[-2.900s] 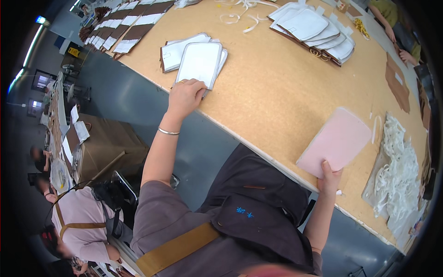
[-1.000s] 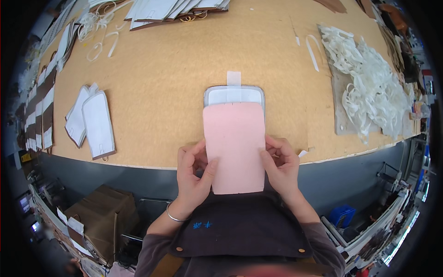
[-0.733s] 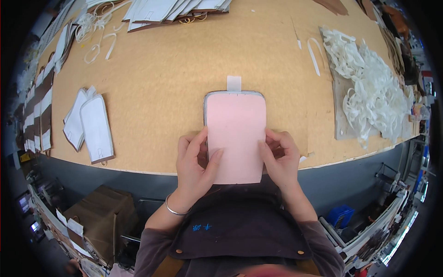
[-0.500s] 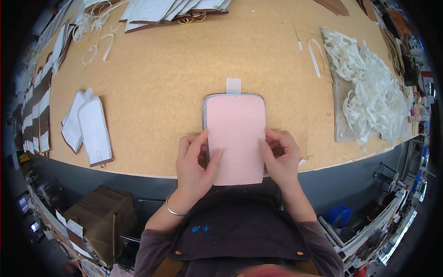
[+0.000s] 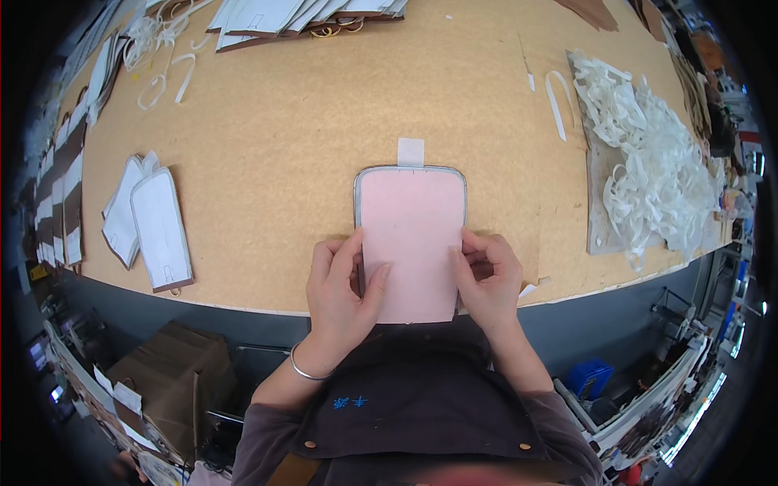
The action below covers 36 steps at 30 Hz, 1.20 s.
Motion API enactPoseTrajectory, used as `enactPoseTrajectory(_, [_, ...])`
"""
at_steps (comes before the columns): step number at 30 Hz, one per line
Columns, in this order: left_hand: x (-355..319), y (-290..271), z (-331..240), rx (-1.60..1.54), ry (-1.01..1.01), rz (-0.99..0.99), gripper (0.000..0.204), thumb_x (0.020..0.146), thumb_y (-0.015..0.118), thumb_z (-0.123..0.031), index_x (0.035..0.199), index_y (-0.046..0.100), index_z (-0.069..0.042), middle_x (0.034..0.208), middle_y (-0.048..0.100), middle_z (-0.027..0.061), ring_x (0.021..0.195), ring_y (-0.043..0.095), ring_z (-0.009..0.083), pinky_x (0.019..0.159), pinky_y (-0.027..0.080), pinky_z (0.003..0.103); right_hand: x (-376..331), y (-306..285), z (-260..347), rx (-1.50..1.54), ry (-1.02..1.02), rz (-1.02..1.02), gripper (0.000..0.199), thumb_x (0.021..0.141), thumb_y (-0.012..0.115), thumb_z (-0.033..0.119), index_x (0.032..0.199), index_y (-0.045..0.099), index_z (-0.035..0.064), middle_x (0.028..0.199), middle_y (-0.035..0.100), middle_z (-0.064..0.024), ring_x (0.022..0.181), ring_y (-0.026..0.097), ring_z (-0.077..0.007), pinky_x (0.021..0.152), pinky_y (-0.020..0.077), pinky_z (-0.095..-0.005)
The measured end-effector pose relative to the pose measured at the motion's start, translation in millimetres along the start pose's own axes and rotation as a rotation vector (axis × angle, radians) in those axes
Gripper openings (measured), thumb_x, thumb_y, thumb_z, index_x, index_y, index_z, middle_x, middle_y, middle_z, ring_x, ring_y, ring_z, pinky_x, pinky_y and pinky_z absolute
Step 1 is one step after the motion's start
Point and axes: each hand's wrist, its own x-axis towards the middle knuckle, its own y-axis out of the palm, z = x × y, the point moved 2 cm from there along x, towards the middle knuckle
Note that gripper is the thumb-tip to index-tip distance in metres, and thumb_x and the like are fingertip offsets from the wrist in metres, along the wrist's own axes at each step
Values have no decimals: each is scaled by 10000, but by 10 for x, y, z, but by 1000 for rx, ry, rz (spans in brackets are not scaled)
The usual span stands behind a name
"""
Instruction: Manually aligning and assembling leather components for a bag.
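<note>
Both hands press on a pink sheet (image 5: 411, 243) at the near edge of the table (image 5: 284, 121). The left hand (image 5: 342, 293) lies palm down at the sheet's lower left edge, thumb spread onto the pink face, fingers reaching up along its side. The right hand (image 5: 486, 279) mirrors it on the lower right edge, fingers curled, fingertips on the sheet's border. Neither hand closes around anything; they hold the sheet flat between them. A bracelet (image 5: 306, 373) rings the left wrist, and both forearms come up from the lower edge, elbows out.

The pink sheet lies on a grey-rimmed white panel (image 5: 409, 172) with rounded top corners, whose rim shows around the top and sides. A small white tab (image 5: 410, 151) sticks out past the panel's top edge.

To the left on the table lie white panels (image 5: 154, 223) in a small stack. At the far edge sits another pile of panels (image 5: 300, 14), with white loops (image 5: 162, 69) nearby. To the right, a heap of white straps (image 5: 652, 162) rests on a board. Below the table's left side stands a cardboard box (image 5: 166, 381).
</note>
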Motion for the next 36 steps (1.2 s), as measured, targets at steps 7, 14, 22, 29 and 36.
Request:
enactPoseTrajectory(7, [-7,22,9,41,22,-26,451,735,719,-99,1135,555,28,893,500,101,671,535,165,545,453,252,8,-10,28,-42,-1,13,196,766,674,25,955,634,-7,797,580,-67,628,610,-111,541,509,-213])
enactPoseTrajectory(14, [-17,3,24,67,-6,-1,457,734,725,-49,1147,550,37,944,496,89,745,549,125,558,494,214,13,-2,-10,-42,36,48,179,770,675,45,931,623,-15,791,581,-76,631,616,-127,552,513,-228])
enactPoseTrajectory(22, [64,-3,35,43,-76,18,424,699,766,-91,1066,597,37,900,542,80,711,591,127,600,541,231,40,-6,-123,-61,-2,29,198,778,682,75,938,620,-25,791,611,-87,630,609,-124,559,507,-232])
enactPoseTrajectory(29, [119,-39,46,31,-100,24,438,667,797,-138,1025,620,41,877,569,77,728,619,137,641,557,244,81,-15,-95,-56,7,43,257,788,689,117,966,615,-53,788,643,-88,667,611,-106,600,515,-235])
enactPoseTrajectory(36, [95,-16,47,43,-129,52,431,685,786,-160,1034,619,29,876,565,82,787,622,179,681,542,277,89,-15,-118,-91,1,31,265,785,691,127,969,623,-51,784,645,-88,667,611,-113,612,515,-243])
